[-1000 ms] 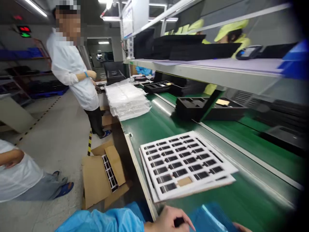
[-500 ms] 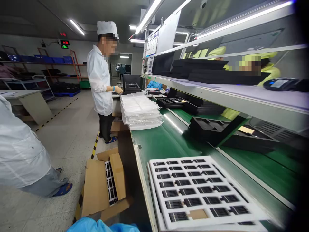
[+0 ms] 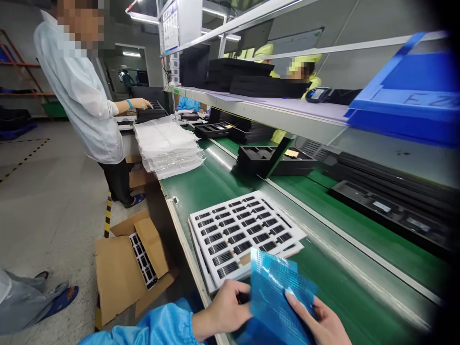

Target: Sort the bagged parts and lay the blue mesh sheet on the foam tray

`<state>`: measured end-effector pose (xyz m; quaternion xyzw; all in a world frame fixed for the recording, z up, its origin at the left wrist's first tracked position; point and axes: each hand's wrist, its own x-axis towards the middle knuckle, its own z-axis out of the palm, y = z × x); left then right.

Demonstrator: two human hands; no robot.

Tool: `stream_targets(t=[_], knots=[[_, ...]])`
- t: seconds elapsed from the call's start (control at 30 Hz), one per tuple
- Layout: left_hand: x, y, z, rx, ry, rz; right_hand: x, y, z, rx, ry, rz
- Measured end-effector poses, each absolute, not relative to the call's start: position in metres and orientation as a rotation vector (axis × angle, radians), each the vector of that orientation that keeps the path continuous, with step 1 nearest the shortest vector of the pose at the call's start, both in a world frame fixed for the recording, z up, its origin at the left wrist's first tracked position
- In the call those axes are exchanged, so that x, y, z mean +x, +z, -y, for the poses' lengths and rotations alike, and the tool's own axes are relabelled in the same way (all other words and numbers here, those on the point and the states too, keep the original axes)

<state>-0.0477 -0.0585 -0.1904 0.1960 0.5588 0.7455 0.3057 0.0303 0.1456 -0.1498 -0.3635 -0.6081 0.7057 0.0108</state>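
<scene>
At 5 o'clock my right hand (image 3: 321, 322) grips blue film (image 3: 276, 287); what my left hand (image 3: 228, 305) holds, I can't tell. At the film's 11, the white tray (image 3: 296, 233) has 1 bare slot (image 3: 245, 259), other visible ones filled.

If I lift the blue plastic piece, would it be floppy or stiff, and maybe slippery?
The blue plastic piece is probably floppy and light, since it looks thin and translucent. Its shiny highlights suggest some slipperiness, though the surface pattern may add grip.
</scene>
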Motion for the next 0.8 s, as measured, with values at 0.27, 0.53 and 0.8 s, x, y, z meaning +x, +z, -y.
stream_targets(t=[0.27, 0.53, 0.8], knots=[[-0.077, -0.181, 0.099, 0.122, 2.377, -1.679, -0.05, -0.141, -0.134, -0.914, 1.977, 1.78], [-0.116, -0.195, 0.134, -0.011, 2.564, -1.81, -0.122, -0.187, -0.155, -0.812, 1.373, 2.099], [-0.075, -0.214, 0.128, 0.436, 2.031, -1.459, 0.002, -0.207, -0.16, -0.866, 0.972, 2.274]])
